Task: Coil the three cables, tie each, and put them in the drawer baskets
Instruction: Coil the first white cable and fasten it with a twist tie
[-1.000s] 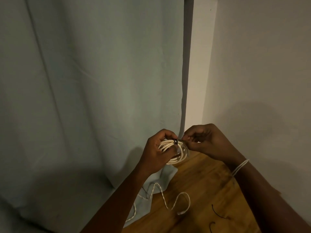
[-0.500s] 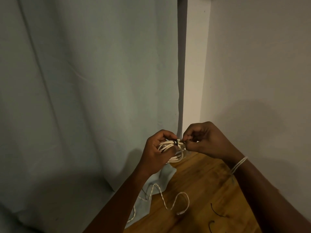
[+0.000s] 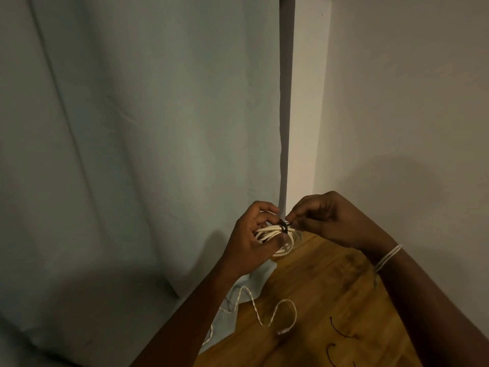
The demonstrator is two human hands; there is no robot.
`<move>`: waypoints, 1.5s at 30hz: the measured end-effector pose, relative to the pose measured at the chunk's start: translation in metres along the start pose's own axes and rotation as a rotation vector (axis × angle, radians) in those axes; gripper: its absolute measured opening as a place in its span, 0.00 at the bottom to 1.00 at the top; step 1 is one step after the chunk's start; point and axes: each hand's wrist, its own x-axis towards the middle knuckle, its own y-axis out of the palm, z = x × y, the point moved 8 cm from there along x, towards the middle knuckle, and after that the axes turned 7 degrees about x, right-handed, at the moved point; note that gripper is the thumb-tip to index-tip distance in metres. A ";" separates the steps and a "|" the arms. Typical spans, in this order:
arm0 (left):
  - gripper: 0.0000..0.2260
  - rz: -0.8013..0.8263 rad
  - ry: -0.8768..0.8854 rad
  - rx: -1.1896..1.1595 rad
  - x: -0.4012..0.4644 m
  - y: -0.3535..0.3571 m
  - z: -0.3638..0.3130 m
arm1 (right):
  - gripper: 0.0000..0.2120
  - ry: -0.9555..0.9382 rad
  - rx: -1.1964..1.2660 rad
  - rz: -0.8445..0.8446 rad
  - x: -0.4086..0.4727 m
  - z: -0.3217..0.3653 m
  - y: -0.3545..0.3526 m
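Holding the coiled white cable (image 3: 275,235) above the far end of the wooden worktop (image 3: 325,292), your left hand (image 3: 251,234) comes up from the lower middle of the view with its back toward you. Its fingers curl over the top of the coil and its thumb presses along the near side, so that grip is closed round the bundle. Your right hand (image 3: 330,218) reaches in from the right, forearm slanting up from the bottom corner, wrist bent inward. Its thumb and forefinger meet in a narrow grip, pinching the ends of a black tie (image 3: 285,227) that wraps the strands at the coil's top right; the other fingers are folded loosely behind. The two hands nearly touch at the tie. A pale string bracelet (image 3: 387,258) circles your right wrist.

Below your hands, a second white cable (image 3: 275,313) lies loose in wavy loops, its plug end resting on the wood and its other part trailing onto a fold of grey-blue cloth (image 3: 246,287) at the worktop's left edge. Two short dark ties (image 3: 340,331) lie on the wood near the bottom, well apart from the coil. A grey-blue curtain (image 3: 132,128) hangs behind, with a plain wall (image 3: 410,102) on the right.
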 end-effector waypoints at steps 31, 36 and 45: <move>0.14 -0.028 0.058 0.042 -0.013 -0.011 -0.006 | 0.12 0.059 -0.007 -0.055 -0.009 0.012 0.011; 0.13 0.005 0.093 0.040 -0.013 -0.014 -0.014 | 0.09 0.057 0.073 -0.012 -0.009 0.016 0.006; 0.13 0.056 0.123 0.026 -0.022 -0.026 -0.022 | 0.08 0.180 0.082 0.142 -0.009 0.013 0.018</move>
